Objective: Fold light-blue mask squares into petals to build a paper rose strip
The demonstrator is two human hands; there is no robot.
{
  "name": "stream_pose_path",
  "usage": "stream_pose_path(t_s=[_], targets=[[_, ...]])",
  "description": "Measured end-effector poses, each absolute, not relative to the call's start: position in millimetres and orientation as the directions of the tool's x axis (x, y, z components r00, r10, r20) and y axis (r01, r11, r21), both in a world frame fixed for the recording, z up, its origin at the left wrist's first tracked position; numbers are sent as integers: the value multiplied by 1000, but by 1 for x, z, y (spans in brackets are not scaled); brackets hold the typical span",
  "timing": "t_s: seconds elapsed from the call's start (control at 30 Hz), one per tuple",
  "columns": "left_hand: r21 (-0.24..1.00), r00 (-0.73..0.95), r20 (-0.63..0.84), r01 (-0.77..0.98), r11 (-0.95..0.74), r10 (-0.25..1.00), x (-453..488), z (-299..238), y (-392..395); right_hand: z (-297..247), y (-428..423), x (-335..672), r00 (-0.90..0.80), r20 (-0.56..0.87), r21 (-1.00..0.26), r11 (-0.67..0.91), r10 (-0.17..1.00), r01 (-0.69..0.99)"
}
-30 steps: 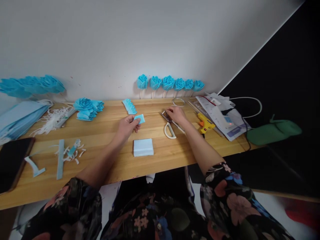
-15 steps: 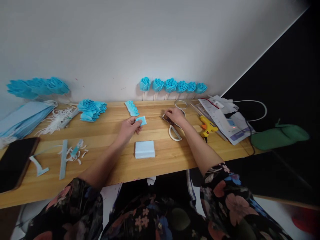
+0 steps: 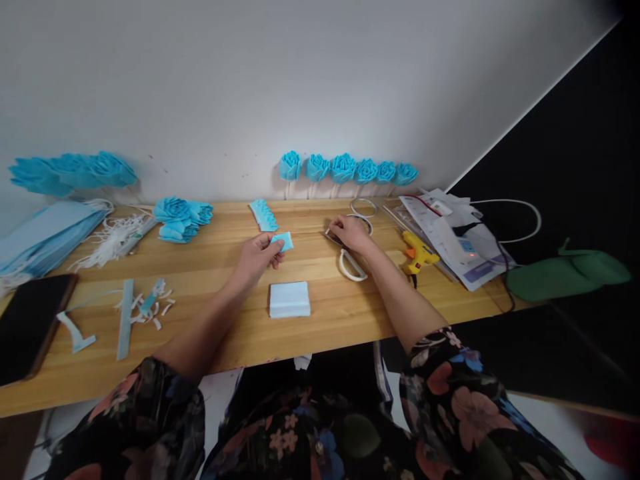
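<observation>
My left hand (image 3: 260, 257) pinches a small folded piece of light-blue fabric (image 3: 283, 241) between thumb and fingers, just above the table. Over the white-handled scissors (image 3: 353, 266), my right hand (image 3: 349, 231) has its fingers curled closed around the blade end; the fingers and wrist cover part of the scissors. Closer to me lies a flat stack of pale-blue fabric pieces (image 3: 290, 299). Behind my left hand rests a blue strip (image 3: 263, 215) with one scalloped edge.
Blue fabric roses (image 3: 343, 168) on sticks lean along the wall. A yellow glue gun (image 3: 419, 253) and papers (image 3: 470, 257) lie at the right, beside a green pouch (image 3: 567, 275). On the left are face masks (image 3: 47, 237), white ear loops (image 3: 117, 240), scraps (image 3: 150, 303) and a phone (image 3: 35, 327).
Almost nothing differs. The view has shifted very slightly, and the scissors' handle lies a little nearer my right wrist. Both hands keep nearly the same places.
</observation>
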State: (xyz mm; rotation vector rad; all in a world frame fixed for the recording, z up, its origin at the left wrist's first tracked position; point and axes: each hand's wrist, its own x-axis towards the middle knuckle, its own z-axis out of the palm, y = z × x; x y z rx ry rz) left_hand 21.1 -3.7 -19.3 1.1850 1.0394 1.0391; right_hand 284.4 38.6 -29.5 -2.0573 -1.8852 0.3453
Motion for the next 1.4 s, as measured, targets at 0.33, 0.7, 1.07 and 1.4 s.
stream_pose_path(t_s=[0.33, 0.7, 1.07, 1.4], targets=[[995, 235, -65, -53, 79, 970, 22, -17, -7, -35, 24, 270, 172, 102, -320, -132, 980, 938], [995, 261, -82, -35, 94, 962, 22, -18, -9, -32, 20, 266, 257, 189, -496, -134, 948, 858], [977, 362, -199, -3, 215, 910, 25, -8, -16, -11, -17, 220, -270, 780, -191, 625, 565, 757], [948, 384, -284, -25, 317, 879, 30, -5, -18, -24, -16, 214, -391, 825, 23, 668, 408, 744]])
